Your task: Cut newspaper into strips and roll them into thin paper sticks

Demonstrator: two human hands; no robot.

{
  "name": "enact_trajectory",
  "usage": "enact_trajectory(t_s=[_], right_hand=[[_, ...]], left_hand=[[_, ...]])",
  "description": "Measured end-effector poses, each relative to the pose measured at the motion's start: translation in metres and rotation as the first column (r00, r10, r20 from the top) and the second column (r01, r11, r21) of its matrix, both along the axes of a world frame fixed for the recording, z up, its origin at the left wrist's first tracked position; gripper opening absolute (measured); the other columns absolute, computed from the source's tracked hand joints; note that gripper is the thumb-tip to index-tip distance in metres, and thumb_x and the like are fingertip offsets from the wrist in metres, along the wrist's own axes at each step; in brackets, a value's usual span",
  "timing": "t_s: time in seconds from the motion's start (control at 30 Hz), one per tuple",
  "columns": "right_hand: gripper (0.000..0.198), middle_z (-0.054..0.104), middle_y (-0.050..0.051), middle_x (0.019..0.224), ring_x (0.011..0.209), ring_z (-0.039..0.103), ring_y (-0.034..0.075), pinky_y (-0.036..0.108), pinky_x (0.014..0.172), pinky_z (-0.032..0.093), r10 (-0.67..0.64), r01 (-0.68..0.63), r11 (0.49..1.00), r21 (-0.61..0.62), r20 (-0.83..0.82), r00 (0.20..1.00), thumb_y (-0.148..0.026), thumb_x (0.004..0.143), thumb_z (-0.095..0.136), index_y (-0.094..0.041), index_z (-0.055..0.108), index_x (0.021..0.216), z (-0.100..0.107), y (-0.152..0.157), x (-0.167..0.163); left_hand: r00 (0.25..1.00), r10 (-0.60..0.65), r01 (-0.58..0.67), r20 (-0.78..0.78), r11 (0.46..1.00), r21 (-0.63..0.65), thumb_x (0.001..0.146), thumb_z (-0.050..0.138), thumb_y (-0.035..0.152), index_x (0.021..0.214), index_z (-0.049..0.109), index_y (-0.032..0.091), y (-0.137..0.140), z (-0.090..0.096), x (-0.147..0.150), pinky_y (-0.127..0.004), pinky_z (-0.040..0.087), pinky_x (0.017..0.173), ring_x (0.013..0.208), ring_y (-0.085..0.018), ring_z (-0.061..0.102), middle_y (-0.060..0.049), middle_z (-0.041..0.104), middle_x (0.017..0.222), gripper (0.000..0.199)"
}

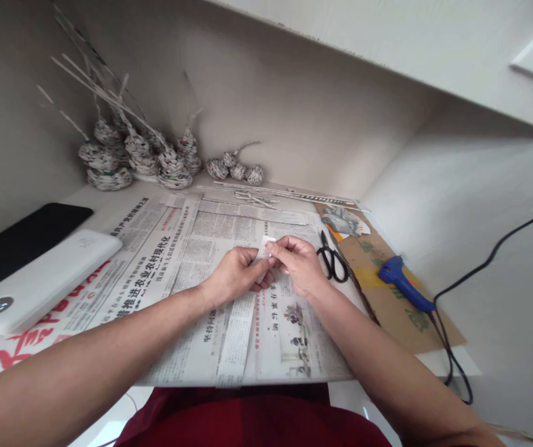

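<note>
Head view: your left hand and right hand meet, fingers clamped on a small paper piece between them. Step looks like shaping or rolling it; can't tell exactly, fingertips cover most of it. Next move likely calls for a light two-sided pinch, since thin paper creases easily. Newspaper lies under your fingers. Scissors just right of them, likeliest snag if you swing that way. Blue glue gun further right, on cardboard. Paper rods and woven paper shapes sit beyond.
</note>
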State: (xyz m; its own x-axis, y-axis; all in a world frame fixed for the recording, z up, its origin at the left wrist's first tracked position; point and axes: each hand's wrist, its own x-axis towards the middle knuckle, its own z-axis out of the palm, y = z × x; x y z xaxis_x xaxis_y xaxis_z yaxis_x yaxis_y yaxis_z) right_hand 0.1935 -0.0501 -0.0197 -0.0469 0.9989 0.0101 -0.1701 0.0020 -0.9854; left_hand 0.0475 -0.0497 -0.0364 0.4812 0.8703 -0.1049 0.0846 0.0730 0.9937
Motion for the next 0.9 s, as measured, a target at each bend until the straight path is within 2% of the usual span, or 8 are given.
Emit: enact_trajectory(t_s=[0.1,0.2,0.3,0.4,0.57,0.67,0.9], right_hand=[[0.026,0.054,-0.006,0.047,0.035,0.043,0.007,0.021,0.034,0.035,0.07,-0.068,0.997,-0.04,0.046,0.996,-0.039,0.066,0.078,-0.018,0.064,0.07,0.004,0.001,0.005],[0.026,0.055,-0.005,0.048,0.036,0.045,0.007,0.021,0.035,0.034,0.132,-0.126,0.99,-0.068,0.083,0.988,-0.04,0.068,0.076,-0.016,0.068,0.077,0.006,0.002,0.011],[0.026,0.057,-0.003,0.052,0.041,0.051,0.008,0.019,0.036,0.028,0.195,-0.187,0.979,-0.082,0.111,0.974,-0.041,0.071,0.074,-0.016,0.067,0.075,0.006,0.003,0.017],[0.029,0.056,-0.002,0.052,0.044,0.051,0.007,0.019,0.037,0.024,0.24,-0.231,0.969,-0.087,0.12,0.963,-0.041,0.072,0.074,-0.014,0.064,0.066,0.005,0.004,0.019],[0.03,0.056,-0.002,0.052,0.042,0.045,0.006,0.019,0.036,0.024,0.118,-0.107,0.986,-0.13,0.082,0.99,-0.04,0.063,0.08,-0.015,0.064,0.064,0.003,0.004,0.015],[0.031,0.057,-0.001,0.052,0.042,0.044,0.007,0.019,0.036,0.027,0.063,-0.055,0.993,-0.108,0.075,0.995,-0.041,0.061,0.081,-0.015,0.064,0.063,0.002,0.003,0.01],[0.032,0.055,-0.004,0.051,0.045,0.05,0.008,0.021,0.045,0.041,0.057,-0.053,0.996,-0.076,0.043,0.997,-0.04,0.063,0.08,-0.017,0.059,0.058,0.003,0.0,0.006]], left_hand=[[0.999,-0.049,0.048,-0.012,0.998,-0.026,0.082,0.059,0.048,0.08,0.067,0.011,0.0,0.002,-0.002,-0.027,0.057,0.056,0.071,-0.018,0.067,-0.009,0.07,0.079,0.038],[0.996,-0.085,0.086,0.02,0.994,-0.065,0.082,0.06,0.047,0.086,0.068,0.013,0.001,0.001,-0.002,-0.027,0.057,0.056,0.075,-0.018,0.067,-0.008,0.07,0.083,0.036],[0.994,-0.078,0.087,0.08,0.99,-0.109,0.082,0.061,0.046,0.088,0.068,0.012,0.003,-0.001,-0.002,-0.029,0.058,0.066,0.074,-0.016,0.068,-0.007,0.07,0.084,0.035],[0.996,-0.059,0.066,0.065,0.991,-0.114,0.082,0.062,0.045,0.086,0.068,0.011,0.002,-0.001,-0.002,-0.029,0.058,0.065,0.07,-0.016,0.068,-0.008,0.07,0.083,0.035],[0.998,-0.053,0.055,0.025,0.994,-0.09,0.085,0.058,0.044,0.082,0.068,0.01,0.0,0.001,0.0,-0.028,0.057,0.063,0.068,-0.016,0.068,-0.01,0.07,0.078,0.036],[0.999,-0.049,0.049,0.004,0.995,-0.092,0.087,0.055,0.043,0.085,0.067,0.01,-0.002,0.004,0.001,-0.03,0.057,0.064,0.069,-0.017,0.068,-0.01,0.071,0.077,0.036],[0.998,-0.061,0.061,-0.001,0.998,0.001,0.088,0.051,0.047,0.096,0.06,0.013,-0.005,0.002,0.002,-0.031,0.058,0.062,0.068,-0.018,0.069,-0.009,0.071,0.076,0.036]])
